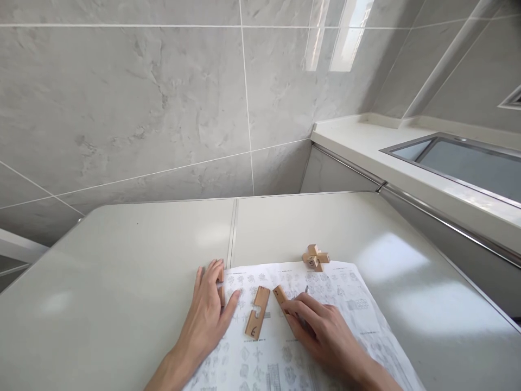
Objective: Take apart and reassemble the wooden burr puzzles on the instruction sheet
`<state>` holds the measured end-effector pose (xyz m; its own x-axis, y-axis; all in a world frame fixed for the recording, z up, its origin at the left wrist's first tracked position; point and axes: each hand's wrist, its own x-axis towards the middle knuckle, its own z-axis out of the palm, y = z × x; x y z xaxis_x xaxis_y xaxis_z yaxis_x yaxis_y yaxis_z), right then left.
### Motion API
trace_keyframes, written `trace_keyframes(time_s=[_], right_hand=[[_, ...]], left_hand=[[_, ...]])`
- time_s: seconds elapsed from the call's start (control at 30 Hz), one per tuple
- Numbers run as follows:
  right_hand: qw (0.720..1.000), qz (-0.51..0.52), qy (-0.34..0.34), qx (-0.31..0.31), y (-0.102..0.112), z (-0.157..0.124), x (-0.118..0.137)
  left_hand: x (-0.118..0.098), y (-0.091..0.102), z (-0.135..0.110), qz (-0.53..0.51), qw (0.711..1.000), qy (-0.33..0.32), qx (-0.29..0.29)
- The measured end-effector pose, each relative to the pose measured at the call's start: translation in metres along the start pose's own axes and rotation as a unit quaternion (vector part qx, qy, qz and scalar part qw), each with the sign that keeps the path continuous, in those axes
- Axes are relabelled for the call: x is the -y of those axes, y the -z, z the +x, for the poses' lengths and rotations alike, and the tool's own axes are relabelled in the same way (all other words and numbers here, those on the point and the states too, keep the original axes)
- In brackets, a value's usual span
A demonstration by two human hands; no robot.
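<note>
- we see a small cross of light wooden blocks that is already joined; it stands at the far edge of the white printed paper sheet with small grey diagrams.
- three pieces lie separate on the sheet, so in our judgement most of the joining is not yet done.
- the flat notched bar of light wood lies free between the two hands, and no finger touches it.
- the left hand lies flat, with fingers stretched and close together and the thumb spread aside; it covers most of a second short wooden bar.
- the right hand has its fingers stretched forward, with the tips on a third slanted wooden bar; we cannot tell if it grips the bar or only touches it.
- the sheet lies on a smooth pale grey table with a thin seam in the middle.
- behind the table is a wall of large grey marble-like tiles; at the right is a white countertop with a sunken steel sink.
</note>
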<state>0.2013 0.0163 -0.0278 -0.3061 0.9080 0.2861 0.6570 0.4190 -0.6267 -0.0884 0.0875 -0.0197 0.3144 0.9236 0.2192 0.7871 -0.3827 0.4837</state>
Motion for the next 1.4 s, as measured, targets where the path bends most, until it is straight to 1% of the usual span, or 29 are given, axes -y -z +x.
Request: trace_keyframes(time_s=[0.1, 0.17, 0.23, 0.33, 0.47, 0.7, 0.8, 0.9, 1.0, 1.17, 1.4], right_hand=[[1.0, 0.005, 0.006, 0.003, 0.001, 0.0, 0.001], [1.0, 0.01, 0.007, 0.004, 0.001, 0.001, 0.001], [1.0, 0.017, 0.008, 0.002, 0.001, 0.001, 0.001], [1.0, 0.024, 0.009, 0.004, 0.001, 0.002, 0.002], [1.0, 0.02, 0.003, 0.011, 0.001, 0.003, 0.002], [1.0, -0.006, -0.01, 0.029, -0.001, 0.002, 0.001], [0.999, -0.01, -0.007, 0.03, -0.002, 0.002, 0.001], [0.999, -0.027, 0.005, 0.038, -0.003, 0.001, 0.002], [0.998, -0.041, 0.012, 0.048, -0.003, 0.0, 0.002], [0.998, -0.031, 0.017, 0.053, -0.002, -0.001, 0.003], [0.997, -0.01, 0.036, 0.074, 0.002, -0.001, 0.008]], left_hand=[[-0.003, -0.001, -0.004, -0.022, 0.999, -0.003, 0.041], [-0.007, 0.0, -0.008, -0.043, 0.995, -0.019, 0.083], [-0.013, 0.003, -0.01, -0.072, 0.989, -0.036, 0.125], [-0.024, 0.008, -0.012, -0.117, 0.977, -0.054, 0.168], [-0.035, 0.012, -0.014, -0.144, 0.963, -0.078, 0.213], [-0.042, 0.01, -0.024, -0.216, 0.936, -0.098, 0.26], [-0.045, 0.01, -0.025, -0.216, 0.934, -0.116, 0.26], [-0.045, 0.009, -0.023, -0.184, 0.948, -0.135, 0.223], [-0.043, 0.006, -0.021, -0.137, 0.961, -0.139, 0.195], [-0.038, 0.001, -0.022, -0.092, 0.966, -0.144, 0.193], [-0.041, 0.003, -0.02, -0.089, 0.967, -0.139, 0.194]])
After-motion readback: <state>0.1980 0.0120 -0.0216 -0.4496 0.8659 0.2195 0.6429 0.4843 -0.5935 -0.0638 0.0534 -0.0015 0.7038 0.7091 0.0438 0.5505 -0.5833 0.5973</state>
